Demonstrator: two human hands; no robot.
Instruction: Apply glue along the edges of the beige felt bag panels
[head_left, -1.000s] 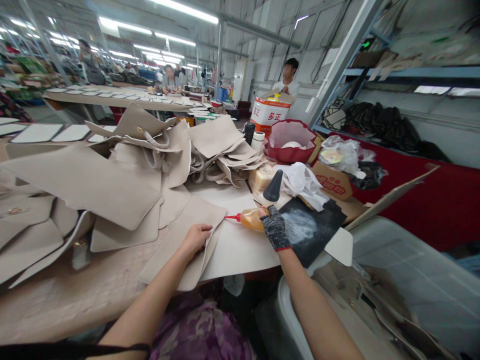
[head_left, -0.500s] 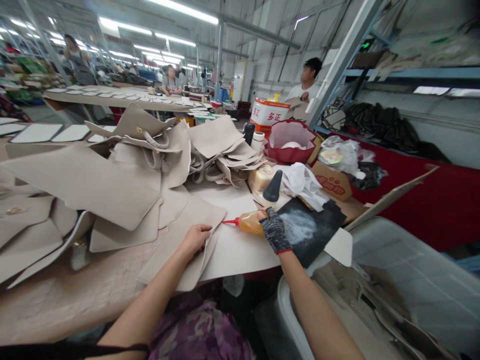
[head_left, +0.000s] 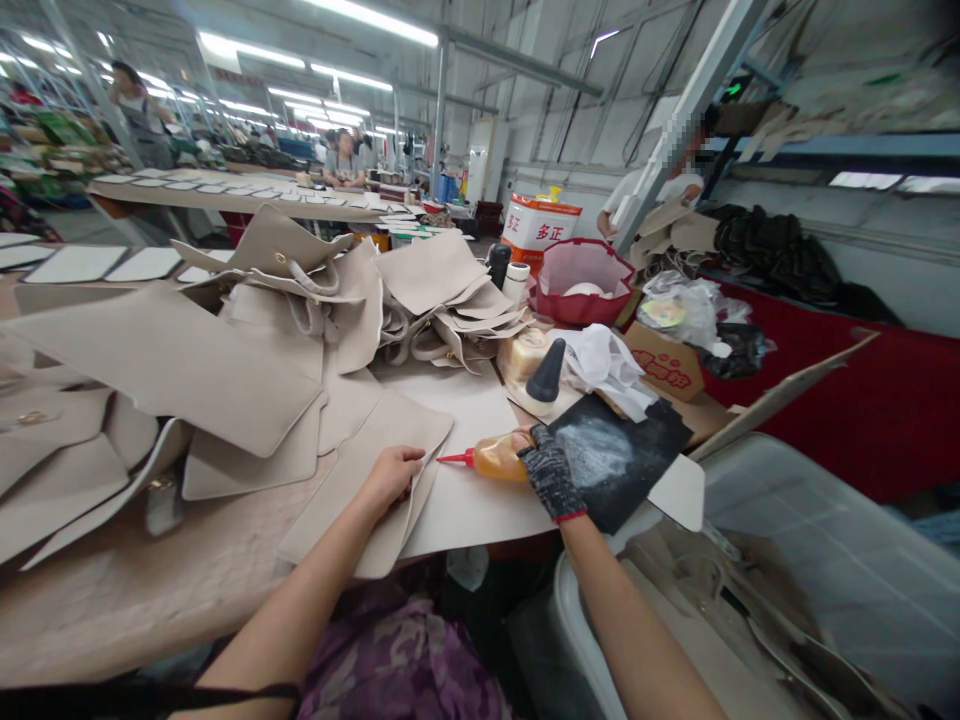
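Observation:
My left hand (head_left: 394,474) pinches the right edge of a beige leather bag panel (head_left: 341,510), whose layers stand slightly apart there. In my right hand (head_left: 551,470), which wears a grey fingerless knit glove with a red cuff, lies a squeeze bottle (head_left: 496,458) of amber glue, held on its side. Its thin red nozzle points left at the panel's edge, close to my left fingers; whether the tip touches the edge I cannot tell. Beneath the bottle is a pale flat sheet (head_left: 480,510) on the table.
Beige bag pieces (head_left: 172,360) with handles pile up on the left and behind. To the right are a black board (head_left: 645,450) with whitish smears, a dark cone (head_left: 547,372), a red basket (head_left: 581,285) and a clear plastic bin (head_left: 817,510). A co-worker (head_left: 660,190) stands beyond.
My right hand has brought the bottle slightly left and down along the panel's edge. My left hand keeps its hold. The co-worker at the right has moved right, behind the post.

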